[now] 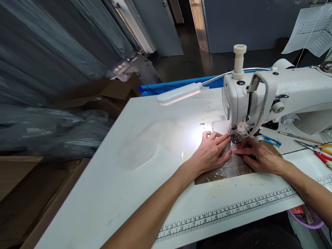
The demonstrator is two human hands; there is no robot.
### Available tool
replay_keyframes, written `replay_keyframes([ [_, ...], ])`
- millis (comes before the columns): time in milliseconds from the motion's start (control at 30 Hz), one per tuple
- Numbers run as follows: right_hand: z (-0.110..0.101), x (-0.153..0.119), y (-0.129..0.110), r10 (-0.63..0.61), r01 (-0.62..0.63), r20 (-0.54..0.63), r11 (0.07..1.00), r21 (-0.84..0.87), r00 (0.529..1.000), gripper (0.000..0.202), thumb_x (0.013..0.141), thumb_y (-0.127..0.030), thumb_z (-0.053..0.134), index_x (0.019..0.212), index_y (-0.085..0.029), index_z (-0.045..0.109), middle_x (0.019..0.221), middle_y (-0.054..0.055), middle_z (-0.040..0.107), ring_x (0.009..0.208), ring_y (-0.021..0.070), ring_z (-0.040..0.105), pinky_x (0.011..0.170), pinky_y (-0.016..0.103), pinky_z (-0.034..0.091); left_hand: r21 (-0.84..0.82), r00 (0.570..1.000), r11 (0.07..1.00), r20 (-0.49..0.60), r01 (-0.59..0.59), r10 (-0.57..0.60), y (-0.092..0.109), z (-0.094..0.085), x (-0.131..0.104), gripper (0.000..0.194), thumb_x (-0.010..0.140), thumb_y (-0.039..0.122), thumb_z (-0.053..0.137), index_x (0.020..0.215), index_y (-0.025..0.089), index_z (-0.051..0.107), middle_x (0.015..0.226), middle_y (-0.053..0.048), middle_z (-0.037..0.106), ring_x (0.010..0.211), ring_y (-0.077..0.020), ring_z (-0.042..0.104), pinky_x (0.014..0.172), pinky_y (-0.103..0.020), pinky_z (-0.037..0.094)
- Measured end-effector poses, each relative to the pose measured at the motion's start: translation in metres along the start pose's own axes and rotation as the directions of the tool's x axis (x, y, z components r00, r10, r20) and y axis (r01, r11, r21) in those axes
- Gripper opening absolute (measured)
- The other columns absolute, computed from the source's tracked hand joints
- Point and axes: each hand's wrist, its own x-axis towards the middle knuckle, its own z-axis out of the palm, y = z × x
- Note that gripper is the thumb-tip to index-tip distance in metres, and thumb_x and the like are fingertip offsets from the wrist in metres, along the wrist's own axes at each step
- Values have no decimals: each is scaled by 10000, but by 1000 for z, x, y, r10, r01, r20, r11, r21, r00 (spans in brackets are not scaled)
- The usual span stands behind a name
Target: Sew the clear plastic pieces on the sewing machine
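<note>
Cardboard box: sitting beside the white table (103,166), near its far-left edge.
Lamp: hanging over the table, shining toward the needle area.
Left hand (213,152): lying open, fingers extending over the sheer material, fingertips reaching beside the presser foot.
Sheer material (229,168): lying on a brown sheet (207,178), stretching below the needle area between both hands.
Right hand (261,157): touching the material's right side, fingers bending; whether they are gripping, cannot tell.
Sewing machine (298,86): standing above.
Blue snips (271,140): lying just beyond the right hand.
Scissors (310,146): resting farther right.

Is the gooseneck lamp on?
On: the lamp glows along its underside, and a bright patch lies on the table by the left hand.
</note>
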Motion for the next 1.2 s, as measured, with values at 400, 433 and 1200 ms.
replay_keyframes([
  [400,-1,0,4,-50,48,-16,996,-69,999,316,909,-214,483,1096,-228,738,1021,94,627,853,185,627,776,351,561,143,963,976,-188,-167,193,8,6,1,266,973,222,424,907,161,674,1007,-87,728,791,-198,598,803,-407,450],
  [433,-1,0,3,-49,48,-12,996,-81,999,314,908,-214,489,1101,-233,735,1025,92,628,842,182,625,767,349,560,126,960,974,-188,-187,208,7,6,1,271,972,206,425,872,177,675,979,-68,733,755,-181,592,775,-386,455],
  [1200,7,0,-2,-55,51,-15,985,-162,998,384,970,-207,362,1237,-153,633,1044,151,619,875,223,599,783,399,580,121,988,992,-139,-43,60,7,7,0,314,979,329,434,1099,172,679,1119,-111,695,852,-224,600,748,-397,478],
])
